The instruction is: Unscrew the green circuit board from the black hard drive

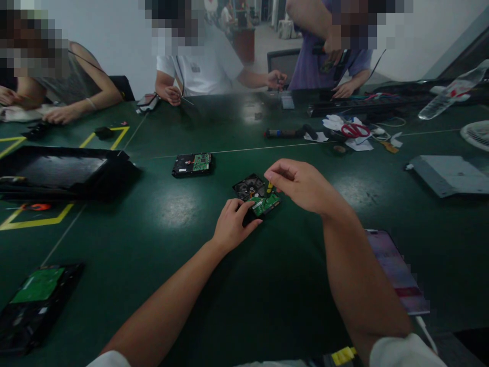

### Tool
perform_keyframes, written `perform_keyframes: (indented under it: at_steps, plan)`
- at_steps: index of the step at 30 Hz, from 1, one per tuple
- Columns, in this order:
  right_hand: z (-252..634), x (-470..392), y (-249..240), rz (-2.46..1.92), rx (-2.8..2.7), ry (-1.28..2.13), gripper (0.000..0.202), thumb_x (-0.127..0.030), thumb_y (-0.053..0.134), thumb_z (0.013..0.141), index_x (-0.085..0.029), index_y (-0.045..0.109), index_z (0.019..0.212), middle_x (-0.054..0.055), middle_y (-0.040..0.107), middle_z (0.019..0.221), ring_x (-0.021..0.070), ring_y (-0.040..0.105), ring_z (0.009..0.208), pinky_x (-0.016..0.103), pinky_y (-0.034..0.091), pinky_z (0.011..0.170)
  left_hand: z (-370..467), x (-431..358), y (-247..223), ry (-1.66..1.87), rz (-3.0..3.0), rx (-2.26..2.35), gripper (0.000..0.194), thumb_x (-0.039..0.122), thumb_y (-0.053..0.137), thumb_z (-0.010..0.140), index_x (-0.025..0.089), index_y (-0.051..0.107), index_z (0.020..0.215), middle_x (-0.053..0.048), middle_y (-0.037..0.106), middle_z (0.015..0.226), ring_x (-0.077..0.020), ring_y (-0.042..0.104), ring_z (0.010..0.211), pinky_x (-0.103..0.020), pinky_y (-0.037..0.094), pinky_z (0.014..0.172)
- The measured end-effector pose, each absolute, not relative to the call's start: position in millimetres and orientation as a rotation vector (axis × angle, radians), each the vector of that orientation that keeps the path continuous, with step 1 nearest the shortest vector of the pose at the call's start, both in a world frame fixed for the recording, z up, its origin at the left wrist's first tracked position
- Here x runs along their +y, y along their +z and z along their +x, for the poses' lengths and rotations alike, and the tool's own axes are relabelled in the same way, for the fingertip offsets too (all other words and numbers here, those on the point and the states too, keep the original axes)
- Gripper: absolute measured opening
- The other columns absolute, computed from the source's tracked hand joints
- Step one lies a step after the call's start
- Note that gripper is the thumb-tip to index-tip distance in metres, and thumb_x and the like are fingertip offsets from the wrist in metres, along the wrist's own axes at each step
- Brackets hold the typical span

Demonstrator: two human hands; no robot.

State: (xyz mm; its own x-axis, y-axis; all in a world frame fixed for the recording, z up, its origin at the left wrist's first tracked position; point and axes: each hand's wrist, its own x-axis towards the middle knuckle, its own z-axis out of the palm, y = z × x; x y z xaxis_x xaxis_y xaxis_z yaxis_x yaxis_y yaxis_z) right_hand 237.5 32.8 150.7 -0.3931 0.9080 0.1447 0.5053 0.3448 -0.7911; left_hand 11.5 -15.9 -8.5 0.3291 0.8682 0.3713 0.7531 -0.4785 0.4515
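Near the counter's near-left corner another drive is lying with its green board up, and toward the left edge a dark tray is sitting inside yellow tape marks. Further in, a second hard drive is resting alone, well apart from the work. At the counter's middle the left hand is pressing down on the near edge of the opened hard drive, fingers curled against its green circuit board and pinning it flat. Just right of it, the right hand is pinched shut around a small yellow-tipped screwdriver, its tip standing on the drive. The drive looks like a dense, rigid metal block with a thin, fragile board, so it is probably best gripped by its solid side edges, not by the board. Toward the far-right side red scissors are lying among paper scraps, and other people's hands are busy along the far edge.
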Motion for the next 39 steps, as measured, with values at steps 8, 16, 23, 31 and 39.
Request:
perform_keyframes:
  at_steps: [8, 16, 23, 31, 39]
  plan:
    - [234, 31, 149, -1.234, -2.012, 0.832, 0.020, -0.041, 0.062, 0.097, -0.022, 0.069, 0.097, 0.001, 0.068, 0.082, 0.0167, 0.058, 0.075, 0.030, 0.041, 0.067, 12, -16, -7, 0.851, 2.398, 1.482, 0.054, 0.050, 0.073, 0.093, 0.026, 0.060, 0.140, -0.011, 0.060, 0.116, -0.0301, 0.057, 0.111, -0.048, 0.055, 0.095]
    - [223, 20, 152, -1.186, -1.994, 0.773, 0.016, -0.038, 0.062, 0.098, -0.022, 0.065, 0.099, 0.001, 0.067, 0.089, 0.0160, 0.058, 0.078, 0.030, 0.041, 0.070, 12, -16, -7, 0.865, 2.394, 1.489, 0.053, 0.049, 0.074, 0.093, 0.027, 0.061, 0.139, -0.010, 0.060, 0.114, -0.0293, 0.057, 0.110, -0.047, 0.054, 0.095]
    - [222, 13, 142, -1.191, -1.960, 0.573, 0.020, -0.042, 0.058, 0.103, -0.024, 0.067, 0.100, 0.004, 0.071, 0.101, 0.0190, 0.065, 0.089, 0.032, 0.047, 0.078, 11, -16, -9, 0.868, 2.391, 1.485, 0.054, 0.050, 0.074, 0.092, 0.026, 0.061, 0.139, -0.011, 0.060, 0.116, -0.0299, 0.057, 0.113, -0.048, 0.054, 0.096]
    - [228, -6, 109, -1.116, -1.954, 0.332, 0.033, -0.022, 0.055, 0.101, -0.024, 0.060, 0.134, 0.010, 0.066, 0.132, 0.0248, 0.065, 0.118, 0.042, 0.055, 0.101, 11, -16, -9, 0.860, 2.384, 1.497, 0.053, 0.052, 0.073, 0.092, 0.025, 0.062, 0.138, -0.011, 0.060, 0.115, -0.0306, 0.056, 0.114, -0.048, 0.054, 0.097]
    - [233, -16, 56, -1.091, -1.811, 0.425, 0.056, -0.027, 0.055, 0.104, -0.032, 0.036, 0.156, 0.011, 0.058, 0.149, 0.0237, 0.072, 0.116, 0.048, 0.060, 0.107, 12, -16, -8, 0.893, 2.381, 1.538, 0.054, 0.049, 0.076, 0.090, 0.027, 0.062, 0.137, -0.011, 0.055, 0.120, -0.0309, 0.054, 0.115, -0.050, 0.054, 0.098]
